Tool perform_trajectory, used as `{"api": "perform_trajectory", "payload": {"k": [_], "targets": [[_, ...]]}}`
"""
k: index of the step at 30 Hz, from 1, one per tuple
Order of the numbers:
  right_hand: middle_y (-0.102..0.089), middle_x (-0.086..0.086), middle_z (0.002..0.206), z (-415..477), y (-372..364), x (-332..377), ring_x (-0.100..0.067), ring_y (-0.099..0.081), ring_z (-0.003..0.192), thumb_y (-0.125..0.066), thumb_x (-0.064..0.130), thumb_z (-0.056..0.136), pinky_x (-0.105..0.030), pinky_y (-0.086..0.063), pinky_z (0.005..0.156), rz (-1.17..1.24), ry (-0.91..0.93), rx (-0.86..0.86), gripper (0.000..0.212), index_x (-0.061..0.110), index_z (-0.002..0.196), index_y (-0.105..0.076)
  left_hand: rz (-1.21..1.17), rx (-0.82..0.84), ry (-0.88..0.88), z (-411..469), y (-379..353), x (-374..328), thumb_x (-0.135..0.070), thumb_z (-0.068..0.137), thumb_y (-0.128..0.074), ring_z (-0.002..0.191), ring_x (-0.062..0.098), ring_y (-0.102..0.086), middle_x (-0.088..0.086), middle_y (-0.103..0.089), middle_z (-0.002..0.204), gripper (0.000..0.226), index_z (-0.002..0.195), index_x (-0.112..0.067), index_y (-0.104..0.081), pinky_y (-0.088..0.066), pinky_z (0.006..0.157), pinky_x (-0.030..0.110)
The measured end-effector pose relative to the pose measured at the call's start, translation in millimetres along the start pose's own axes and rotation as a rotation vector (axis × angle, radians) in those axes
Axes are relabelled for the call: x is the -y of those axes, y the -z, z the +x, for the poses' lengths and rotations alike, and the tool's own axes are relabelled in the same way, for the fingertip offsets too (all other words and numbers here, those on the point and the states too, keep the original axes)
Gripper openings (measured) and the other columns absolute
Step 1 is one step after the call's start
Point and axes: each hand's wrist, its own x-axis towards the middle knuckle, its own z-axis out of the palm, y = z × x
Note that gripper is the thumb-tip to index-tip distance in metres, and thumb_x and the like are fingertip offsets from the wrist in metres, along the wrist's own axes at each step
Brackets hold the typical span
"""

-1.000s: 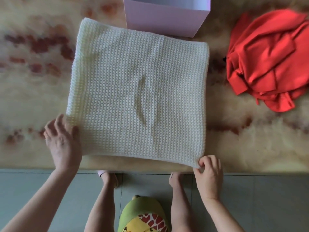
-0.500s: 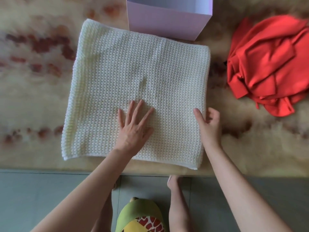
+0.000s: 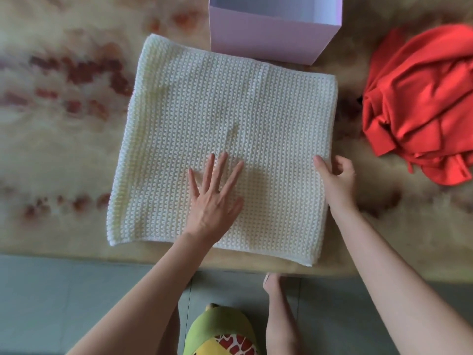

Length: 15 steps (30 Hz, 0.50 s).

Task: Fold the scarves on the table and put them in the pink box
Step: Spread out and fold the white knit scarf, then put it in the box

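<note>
A cream knitted scarf (image 3: 217, 111) lies flat as a folded square on the table. My left hand (image 3: 215, 198) presses down on its lower middle, fingers spread and straight. My right hand (image 3: 335, 178) grips the scarf's right edge, thumb on top and fingers curled under the fabric. The pink box (image 3: 271, 39) stands open at the back, touching the scarf's far edge. A crumpled red scarf (image 3: 419, 103) lies in a heap at the right.
The table (image 3: 56, 149) has a beige marbled top with reddish patches, and its front edge runs just below the cream scarf. Beneath that edge are grey floor tiles, my legs and a green slipper (image 3: 220, 331).
My left hand left the scarf's lower left corner and now presses on its middle. My right hand moved up from the lower right corner to the right edge.
</note>
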Motion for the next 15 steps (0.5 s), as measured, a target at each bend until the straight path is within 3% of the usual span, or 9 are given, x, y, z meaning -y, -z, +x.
{"api": "perform_trajectory", "payload": {"k": [2,4,6,8,10,12,15], "targets": [[-0.059,-0.004,0.086,12,-6,-1,-0.017,-0.056,0.078,-0.071,0.022,0.082,-0.028,-0.044,0.070,-0.053,-0.010,0.018,0.023,0.011,0.095,-0.055,0.029,0.023,-0.007,3,-2,1,-0.058,0.089,-0.022,0.144,0.024,0.019,0.003,0.009,0.160,0.070,0.152,-0.032,-0.005,0.013,0.112,0.060],[-0.058,-0.010,0.090,20,-13,0,-0.025,-0.058,0.082,-0.070,0.014,0.079,-0.035,-0.047,0.075,-0.028,-0.086,-0.029,0.025,0.010,0.095,-0.051,0.018,0.007,0.014,6,0,1,-0.058,0.088,-0.024,0.146,0.024,0.011,0.004,-0.007,0.159,0.067,0.150,-0.031,-0.019,0.010,0.112,0.061],[-0.055,-0.009,0.097,23,-20,8,-0.025,-0.057,0.089,-0.071,0.013,0.076,-0.037,-0.048,0.084,0.028,-0.073,-0.077,0.033,0.011,0.099,-0.048,-0.015,-0.050,0.043,10,6,-1,-0.055,0.089,-0.027,0.146,0.024,0.006,0.004,-0.013,0.157,0.064,0.147,-0.028,-0.027,0.010,0.112,0.060],[-0.053,-0.006,0.106,25,-22,23,-0.022,-0.052,0.099,-0.070,0.022,0.078,-0.031,-0.042,0.091,0.019,0.076,-0.140,0.041,0.010,0.112,-0.052,-0.005,-0.099,0.032,18,11,-5,-0.053,0.091,-0.027,0.146,0.024,0.010,0.005,-0.002,0.159,0.065,0.150,-0.028,-0.018,0.010,0.113,0.059],[-0.051,-0.011,0.126,33,-25,36,-0.025,-0.045,0.120,-0.062,0.032,0.083,-0.033,-0.031,0.103,-0.140,0.328,-0.189,0.055,0.009,0.131,-0.048,0.028,-0.092,0.003,33,16,-8,-0.056,0.093,-0.022,0.144,0.024,0.020,0.004,0.015,0.159,0.067,0.152,-0.031,-0.002,0.011,0.113,0.060],[-0.034,-0.015,0.149,48,-31,38,-0.029,-0.029,0.138,-0.049,0.037,0.092,-0.037,-0.018,0.112,-0.454,0.568,-0.103,0.060,0.011,0.144,-0.035,0.023,-0.014,0.016,50,18,-7,-0.062,0.092,-0.019,0.141,0.023,0.029,0.000,0.027,0.155,0.069,0.149,-0.036,0.010,0.016,0.110,0.060],[-0.005,-0.004,0.160,61,-41,22,-0.025,0.000,0.147,-0.022,0.055,0.094,-0.041,-0.007,0.116,-0.821,0.627,0.122,0.064,0.026,0.151,-0.015,0.072,0.118,0.024,65,10,-2,-0.068,0.088,-0.012,0.137,0.022,0.037,-0.001,0.035,0.152,0.072,0.145,-0.039,0.021,0.018,0.108,0.062]]}}
